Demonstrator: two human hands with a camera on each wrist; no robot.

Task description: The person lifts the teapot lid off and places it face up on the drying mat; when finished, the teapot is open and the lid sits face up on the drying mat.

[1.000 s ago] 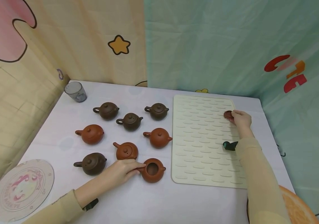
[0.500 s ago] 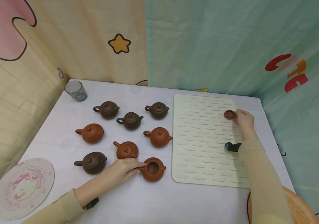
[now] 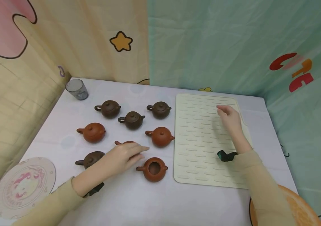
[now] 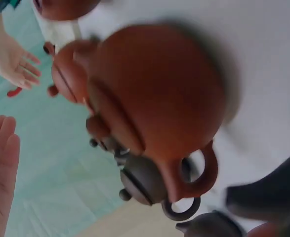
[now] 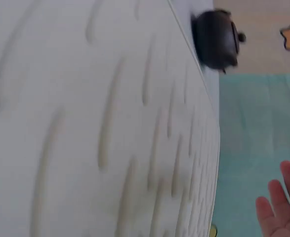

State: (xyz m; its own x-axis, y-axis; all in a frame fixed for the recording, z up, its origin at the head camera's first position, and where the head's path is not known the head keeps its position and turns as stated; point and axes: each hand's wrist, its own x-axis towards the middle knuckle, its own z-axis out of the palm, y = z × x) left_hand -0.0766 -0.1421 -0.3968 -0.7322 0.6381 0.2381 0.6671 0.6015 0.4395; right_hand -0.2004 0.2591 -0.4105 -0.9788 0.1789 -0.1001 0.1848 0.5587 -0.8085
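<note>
My left hand (image 3: pixel 122 157) hovers over the lower teapots with extended fingers, apart from the lidless red-brown teapot (image 3: pixel 154 179). Part of another red-brown teapot (image 3: pixel 127 142) shows behind that hand; its body (image 4: pixel 159 89) fills much of the left wrist view. A dark brown teapot (image 3: pixel 92 156) is partly covered by my left forearm. Above the cream mat (image 3: pixel 191 141) is my right hand (image 3: pixel 230 121), holding nothing that I can see. Its fingers (image 5: pixel 280 205) look spread in the right wrist view. The small lid does not show in any current view.
Lidded teapots stand left of the mat: red-brown ones (image 3: pixel 161 137) (image 3: pixel 94 132) and dark ones (image 3: pixel 109 109) (image 3: pixel 133 120) (image 3: pixel 161 110). A clear glass (image 3: pixel 77 89) stands at the back left corner. A round pink-patterned placemat (image 3: pixel 46 169) lies at front left.
My left hand has let go of the lidless teapot's handle and risen. My right hand has moved left over the mat, and the small lid it held is out of sight.
</note>
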